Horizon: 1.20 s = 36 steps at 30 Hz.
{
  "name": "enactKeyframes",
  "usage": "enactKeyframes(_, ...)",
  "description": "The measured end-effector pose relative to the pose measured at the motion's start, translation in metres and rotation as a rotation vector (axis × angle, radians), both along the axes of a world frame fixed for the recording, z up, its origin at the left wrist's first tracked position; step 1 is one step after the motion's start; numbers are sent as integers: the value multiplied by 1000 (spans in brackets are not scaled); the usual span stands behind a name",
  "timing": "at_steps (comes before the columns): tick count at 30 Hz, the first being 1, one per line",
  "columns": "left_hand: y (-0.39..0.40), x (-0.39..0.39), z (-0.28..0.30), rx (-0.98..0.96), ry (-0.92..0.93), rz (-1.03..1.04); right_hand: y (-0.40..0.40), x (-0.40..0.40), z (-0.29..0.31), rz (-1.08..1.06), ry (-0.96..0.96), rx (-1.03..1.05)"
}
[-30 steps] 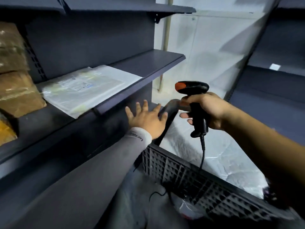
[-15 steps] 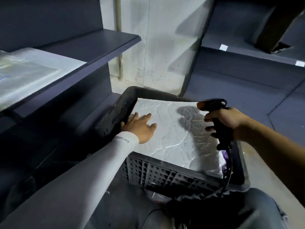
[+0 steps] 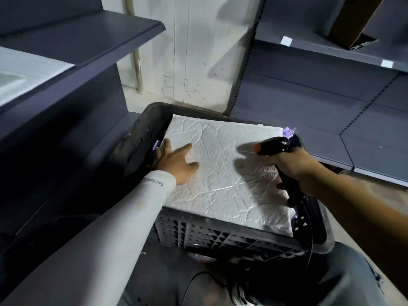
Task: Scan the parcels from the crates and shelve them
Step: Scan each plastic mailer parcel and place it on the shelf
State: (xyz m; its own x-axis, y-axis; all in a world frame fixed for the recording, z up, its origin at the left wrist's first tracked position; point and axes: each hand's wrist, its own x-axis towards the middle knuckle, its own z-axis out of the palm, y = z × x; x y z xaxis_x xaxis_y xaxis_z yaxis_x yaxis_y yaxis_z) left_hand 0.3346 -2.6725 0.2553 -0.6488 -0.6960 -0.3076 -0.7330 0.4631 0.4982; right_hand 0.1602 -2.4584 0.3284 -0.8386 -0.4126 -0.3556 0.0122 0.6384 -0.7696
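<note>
Dark shelving flanks the crate, where the left hand lies spread-fingered on a crinkly white parcel, probably light and slippery, best lifted by its edges, while the right hand clamps the scanner.

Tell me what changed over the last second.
The left hand dropped from the shelf edge onto the white parcel in the crate, fingers at its left edge. The right hand came down with it, still gripping the scanner.
</note>
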Motion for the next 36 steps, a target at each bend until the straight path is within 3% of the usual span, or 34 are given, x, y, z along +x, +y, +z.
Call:
enactKeyframes(9, -9, 8, 5, 94, 304, 96, 5, -7, -1, -19, -4, 37)
enactKeyframes(14, -22, 14, 23, 366, 585, 280, 8, -7, -2, -29, 7, 12)
enactKeyframes(21, -44, 32, 44, 791, 561, 397, 13, -4, 8, -62, -2, -29)
enactKeyframes(36, -38, 64, 61, 755, 603, 453, 16, 12, 66, -44, 60, -202)
